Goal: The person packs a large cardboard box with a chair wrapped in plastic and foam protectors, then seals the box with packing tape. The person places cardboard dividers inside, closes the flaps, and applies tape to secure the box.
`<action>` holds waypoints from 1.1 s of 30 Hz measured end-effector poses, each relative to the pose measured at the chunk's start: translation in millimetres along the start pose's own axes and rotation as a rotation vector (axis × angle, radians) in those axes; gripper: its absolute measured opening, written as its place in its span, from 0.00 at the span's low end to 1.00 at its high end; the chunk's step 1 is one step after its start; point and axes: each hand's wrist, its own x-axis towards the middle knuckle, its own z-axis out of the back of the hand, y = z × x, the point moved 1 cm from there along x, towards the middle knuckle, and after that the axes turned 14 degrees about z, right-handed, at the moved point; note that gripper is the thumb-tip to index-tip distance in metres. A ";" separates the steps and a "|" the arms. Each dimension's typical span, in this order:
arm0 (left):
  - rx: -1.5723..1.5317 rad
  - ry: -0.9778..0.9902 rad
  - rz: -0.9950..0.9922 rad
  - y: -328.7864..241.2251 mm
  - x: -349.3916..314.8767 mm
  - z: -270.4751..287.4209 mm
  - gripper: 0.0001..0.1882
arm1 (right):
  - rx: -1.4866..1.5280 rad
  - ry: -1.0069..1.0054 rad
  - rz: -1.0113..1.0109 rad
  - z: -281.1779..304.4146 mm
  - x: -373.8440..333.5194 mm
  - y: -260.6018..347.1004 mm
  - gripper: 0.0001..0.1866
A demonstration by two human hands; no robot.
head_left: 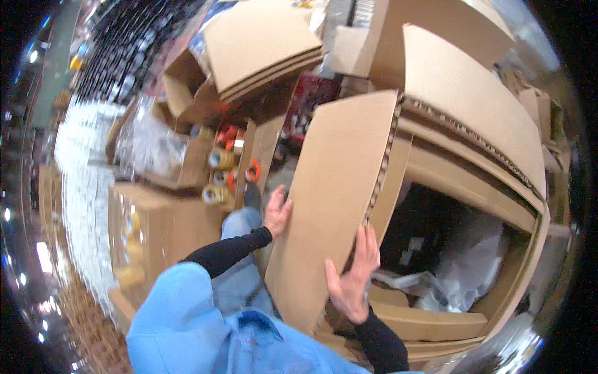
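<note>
Tape rolls (223, 168) in open box (187, 168) left.
</note>
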 end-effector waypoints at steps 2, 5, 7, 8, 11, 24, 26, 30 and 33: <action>0.048 -0.137 -0.109 0.2 111.0 36.5 0.34 | -0.022 0.001 -0.009 0.8 -0.9 5.3 0.53; 0.464 -0.627 -0.303 53.8 297.6 105.5 0.24 | -0.076 0.016 -0.124 1.7 -4.0 16.1 0.50; 0.593 -0.824 -0.245 73.9 397.4 153.4 0.21 | -0.094 0.003 -0.198 0.7 7.5 23.9 0.48; 0.632 -0.668 0.018 51.3 431.3 146.7 0.27 | -0.121 -0.016 -0.291 -1.7 15.3 39.4 0.47; 0.542 -0.867 0.227 62.3 519.5 180.7 0.33 | 0.047 -0.140 -0.437 -18.0 3.7 31.9 0.49; 0.518 -0.736 0.551 26.4 599.8 247.8 0.36 | -0.246 0.019 -0.655 -5.3 -23.1 26.0 0.56; 0.444 -0.830 0.558 21.2 599.5 248.2 0.38 | -0.271 0.030 -0.662 -4.5 -16.9 18.8 0.55; 0.242 -0.930 0.479 35.8 588.3 223.7 0.40 | -0.310 0.039 -0.673 -0.7 -7.5 2.3 0.53; 0.119 -0.881 0.488 49.6 590.1 215.2 0.42 | -0.333 0.052 -0.650 7.9 1.4 -7.9 0.52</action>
